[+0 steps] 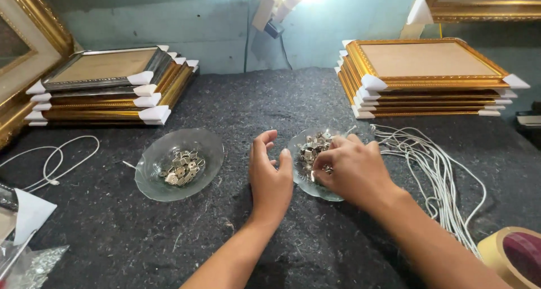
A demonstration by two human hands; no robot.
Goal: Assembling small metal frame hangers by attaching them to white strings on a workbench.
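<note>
I see both hands at the right glass dish [307,182], centre of the table.

Right hand [352,170] pinches small metal clips [311,147] inside it; left hand [270,176] lies loosely open, touching the dish's left rim.

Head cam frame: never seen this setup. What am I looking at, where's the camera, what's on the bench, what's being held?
There is no machine here: a person works with two bare hands, and the single camera sits on their head, looking down at a dark felt-covered bench. The left hand rests on the felt beside a small glass dish, holding nothing that I can see. The right hand reaches into that dish, fingertips on the small metal pieces; whether one is already pinched is hidden. A second glass dish to the left holds more of them. A bundle of white cords lies on the right, with a tape roll at the corner. Stacks of gilded picture frames with white corner guards stand at the back on both sides.
</note>
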